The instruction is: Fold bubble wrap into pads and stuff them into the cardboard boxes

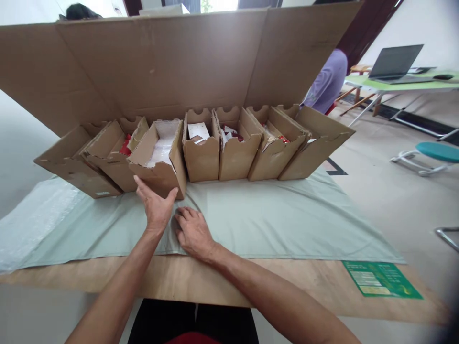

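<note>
A row of several open cardboard bins (201, 157) stands on a pale green cloth (272, 220), backed by a big upright cardboard sheet (161, 62). My left hand (155, 208) is open, fingers stretched up, touching the front of the third bin from the left (159, 174), which holds white packets. My right hand (193, 231) rests on the cloth just below that bin, fingers curled down against the fabric, nothing visible in it. Other bins hold white and red packets.
The cloth lies on a wooden table (287, 286) with a green sheet (382, 279) at its right front. Bubble wrap (32, 220) covers the left end. A person in a purple top (328, 81) stands behind; a laptop (396, 64) on a green desk, a teal stool (435, 153).
</note>
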`<control>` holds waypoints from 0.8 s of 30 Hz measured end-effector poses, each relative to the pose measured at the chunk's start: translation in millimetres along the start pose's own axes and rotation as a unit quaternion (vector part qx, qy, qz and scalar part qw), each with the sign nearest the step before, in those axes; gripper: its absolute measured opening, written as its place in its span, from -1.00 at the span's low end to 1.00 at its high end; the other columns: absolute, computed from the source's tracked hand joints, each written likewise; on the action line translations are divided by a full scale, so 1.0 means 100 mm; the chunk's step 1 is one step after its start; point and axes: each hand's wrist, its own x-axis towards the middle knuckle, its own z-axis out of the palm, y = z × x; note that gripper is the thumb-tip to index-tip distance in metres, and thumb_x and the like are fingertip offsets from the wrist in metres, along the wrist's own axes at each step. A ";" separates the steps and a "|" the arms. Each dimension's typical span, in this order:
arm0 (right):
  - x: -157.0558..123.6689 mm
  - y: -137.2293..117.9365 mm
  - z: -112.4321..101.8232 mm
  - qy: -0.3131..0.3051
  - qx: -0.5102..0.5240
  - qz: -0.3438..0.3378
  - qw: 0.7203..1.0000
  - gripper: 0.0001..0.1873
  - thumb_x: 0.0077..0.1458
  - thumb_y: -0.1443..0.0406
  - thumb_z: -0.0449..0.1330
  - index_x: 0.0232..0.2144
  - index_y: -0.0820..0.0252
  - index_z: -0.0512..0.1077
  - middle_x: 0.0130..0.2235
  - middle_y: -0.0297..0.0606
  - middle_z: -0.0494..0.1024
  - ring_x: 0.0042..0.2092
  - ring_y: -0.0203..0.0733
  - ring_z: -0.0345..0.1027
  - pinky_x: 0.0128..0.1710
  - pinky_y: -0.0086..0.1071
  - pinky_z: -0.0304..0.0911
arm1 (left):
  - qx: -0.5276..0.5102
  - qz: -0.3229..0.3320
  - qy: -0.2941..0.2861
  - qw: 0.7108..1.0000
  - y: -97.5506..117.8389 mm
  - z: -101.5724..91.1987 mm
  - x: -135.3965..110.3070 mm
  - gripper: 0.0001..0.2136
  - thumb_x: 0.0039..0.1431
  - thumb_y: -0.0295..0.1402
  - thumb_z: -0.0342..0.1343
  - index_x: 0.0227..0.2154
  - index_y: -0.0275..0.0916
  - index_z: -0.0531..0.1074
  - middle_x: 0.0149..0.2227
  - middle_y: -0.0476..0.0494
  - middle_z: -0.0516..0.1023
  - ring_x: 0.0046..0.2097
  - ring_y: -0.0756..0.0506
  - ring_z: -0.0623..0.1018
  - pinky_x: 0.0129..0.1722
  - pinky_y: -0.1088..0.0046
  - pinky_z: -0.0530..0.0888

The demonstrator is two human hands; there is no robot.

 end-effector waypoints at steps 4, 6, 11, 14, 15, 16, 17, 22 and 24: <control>-0.01 0.02 0.02 0.007 -0.012 -0.013 1.000 -0.56 0.25 0.33 0.21 0.15 0.32 0.48 0.28 -0.01 0.44 0.34 0.07 0.18 0.33 -0.08 0.17 | 0.007 0.000 0.004 1.000 0.09 0.26 0.16 0.11 0.06 -0.28 0.31 0.46 -0.52 -0.33 0.45 -0.73 -0.06 0.50 -0.49 0.00 0.44 -0.14 0.03; -0.02 0.03 0.02 0.011 -0.014 -0.020 1.000 -0.56 0.25 0.32 0.22 0.15 0.34 0.47 0.27 0.00 0.44 0.34 0.07 0.19 0.32 -0.07 0.18 | 0.001 0.013 0.004 1.000 0.07 0.33 0.23 0.07 0.08 -0.32 0.28 0.47 -0.48 -0.32 0.47 -0.68 -0.04 0.50 -0.46 0.01 0.45 -0.14 0.00; -0.02 0.02 0.01 0.008 -0.013 -0.024 1.000 -0.60 0.26 0.32 0.23 0.13 0.30 0.48 0.26 0.01 0.44 0.33 0.09 0.20 0.31 -0.03 0.19 | -0.047 0.065 -0.048 0.996 -0.14 0.32 0.38 0.03 0.07 -0.38 0.22 0.48 -0.42 -0.31 0.53 -0.57 -0.18 0.55 -0.36 -0.13 0.50 0.01 -0.09; -0.01 0.02 0.00 0.005 -0.015 -0.021 1.000 -0.61 0.25 0.35 0.21 0.12 0.25 0.49 0.28 0.02 0.43 0.35 0.10 0.20 0.31 -0.01 0.20 | -0.022 0.076 -0.094 0.992 -0.26 0.30 0.46 0.05 0.09 -0.36 0.20 0.47 -0.47 -0.39 0.53 -0.60 -0.23 0.55 -0.34 -0.15 0.50 0.04 -0.10; 0.00 0.01 0.00 0.003 -0.015 -0.019 1.000 -0.61 0.25 0.36 0.21 0.12 0.25 0.48 0.29 0.02 0.42 0.35 0.11 0.20 0.31 0.00 0.20 | -0.007 0.076 -0.107 0.991 -0.29 0.28 0.47 0.05 0.11 -0.34 0.18 0.47 -0.50 -0.41 0.53 -0.62 -0.23 0.55 -0.35 -0.13 0.50 0.03 -0.09; 0.00 0.01 -0.01 0.002 -0.014 -0.018 1.000 -0.59 0.24 0.37 0.21 0.13 0.26 0.48 0.30 0.04 0.42 0.36 0.12 0.20 0.32 0.01 0.20 | 0.006 0.074 -0.120 0.990 -0.32 0.26 0.47 0.04 0.12 -0.33 0.17 0.46 -0.52 -0.40 0.52 -0.65 -0.21 0.55 -0.35 -0.10 0.49 0.02 -0.06; 0.01 0.02 0.00 0.000 -0.013 -0.017 1.000 -0.58 0.24 0.37 0.20 0.14 0.28 0.47 0.30 0.05 0.41 0.36 0.13 0.20 0.32 0.03 0.20 | 0.016 0.074 -0.133 0.988 -0.37 0.21 0.46 0.02 0.12 -0.31 0.17 0.47 -0.54 -0.36 0.51 -0.66 -0.16 0.54 -0.37 -0.05 0.48 0.01 -0.02; -0.04 0.11 0.07 0.015 -0.011 -0.032 0.999 -0.54 0.21 0.38 0.18 0.15 0.32 0.48 0.30 0.08 0.43 0.34 0.20 0.24 0.30 0.12 0.23 | 0.042 0.100 -0.217 0.970 -0.70 -0.34 0.08 -0.36 0.10 -0.23 0.19 0.27 -0.30 0.37 0.33 -0.45 0.41 0.40 -0.43 0.31 0.40 -0.16 0.14; -0.05 0.14 0.07 0.033 0.002 -0.048 0.998 -0.62 0.21 0.38 0.17 0.07 0.25 0.54 0.23 0.03 0.51 0.28 0.16 0.33 0.25 0.11 0.29 | 0.075 0.123 -0.244 0.959 -0.84 -0.62 -0.17 -0.50 0.17 -0.20 0.16 0.17 -0.20 0.50 0.32 -0.38 0.44 0.40 -0.43 0.31 0.41 -0.20 0.08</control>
